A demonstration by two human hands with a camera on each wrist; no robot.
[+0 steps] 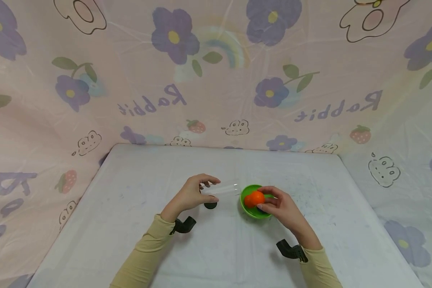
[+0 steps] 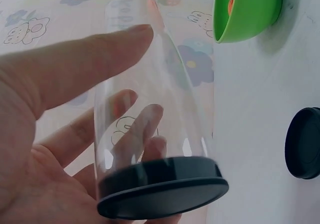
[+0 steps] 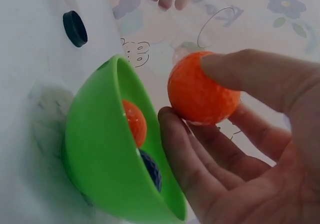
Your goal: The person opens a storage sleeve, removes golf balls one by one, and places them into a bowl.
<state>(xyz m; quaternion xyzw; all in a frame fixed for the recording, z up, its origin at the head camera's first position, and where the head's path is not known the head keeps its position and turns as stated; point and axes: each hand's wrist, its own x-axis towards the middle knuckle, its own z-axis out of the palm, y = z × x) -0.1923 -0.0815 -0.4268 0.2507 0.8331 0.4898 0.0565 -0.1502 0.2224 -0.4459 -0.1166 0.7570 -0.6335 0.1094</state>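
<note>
My left hand (image 1: 191,195) grips a clear plastic tube (image 2: 145,79) lying sideways above the table, its uncapped end toward the bowl. A black cap (image 2: 162,186) closes the end near the palm. In the right wrist view, my right hand (image 3: 245,149) pinches an orange golf ball (image 3: 202,89) between thumb and fingers, over the rim of a green bowl (image 3: 95,139). Inside the bowl are another orange ball (image 3: 134,124) and a dark blue ball (image 3: 151,169).
A loose black cap (image 1: 210,205) lies on the white-covered table (image 1: 216,248), just below the left hand in the head view. A printed curtain (image 1: 216,80) with flowers and rabbits rises behind the table and along both sides. Each wrist carries a black camera mount (image 1: 291,251).
</note>
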